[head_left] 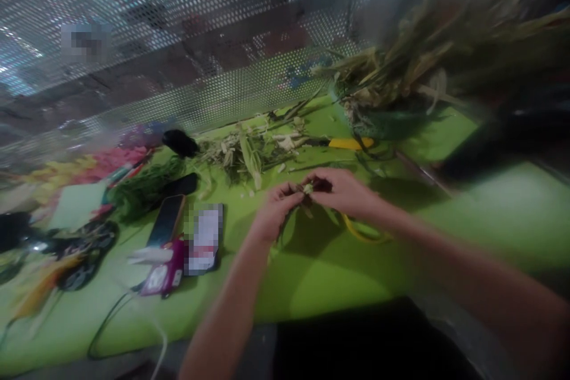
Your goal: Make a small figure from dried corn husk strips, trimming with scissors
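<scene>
My left hand (276,209) and my right hand (337,190) meet over the green table (325,285). Fingers of both hands pinch a small pale green piece of plant (307,189) between them. Dark strands hang below my left fingers, too blurred to name. Beyond the hands lies a pile of dry husks and trimmings (231,151), with a green husk (250,157) on it. A knife with a yellow handle (351,143) rests to the right of the pile. Beside my right wrist, a yellow loop (363,234) lies on the table.
Left of my hands are a dark phone (168,219), a second phone (207,237), a magenta object (162,273) with cables, green netting (145,187) and scissors (84,255). Behind stands a perforated metal screen (214,80). A basin (392,122) heaped with long stalks is at the back right.
</scene>
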A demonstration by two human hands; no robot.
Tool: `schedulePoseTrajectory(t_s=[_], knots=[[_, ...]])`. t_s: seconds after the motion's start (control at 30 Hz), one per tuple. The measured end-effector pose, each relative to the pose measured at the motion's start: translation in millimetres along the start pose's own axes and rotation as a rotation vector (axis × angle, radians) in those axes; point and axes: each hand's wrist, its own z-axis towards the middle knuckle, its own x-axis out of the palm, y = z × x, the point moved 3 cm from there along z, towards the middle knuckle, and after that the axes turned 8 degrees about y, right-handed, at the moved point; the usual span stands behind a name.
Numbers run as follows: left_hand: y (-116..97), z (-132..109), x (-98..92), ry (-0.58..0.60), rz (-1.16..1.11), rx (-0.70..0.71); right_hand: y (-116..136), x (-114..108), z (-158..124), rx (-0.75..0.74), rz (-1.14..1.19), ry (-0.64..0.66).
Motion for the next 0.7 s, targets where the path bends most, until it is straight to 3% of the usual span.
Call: schedulePoseTrajectory(t_s=[0.17, 0.37, 0.53, 0.7], knots=[[4, 0, 2.4, -0.006, 0.086, 0.006, 9, -1, -3, -0.013, -0.161, -0.087], [7, 1, 5.4, -0.004, 0.046, -0.041, 5, 3, -1, 0.04, -0.298, -0.08], [10, 1, 9.7, -0.053, -0.083, -0.082, 5, 4, -2, 0.036, -0.271, -0.14], [13, 2, 12.6, -0.099, -0.157, -0.022, 3, 4, -4, 0.003, -0.178, -0.195]])
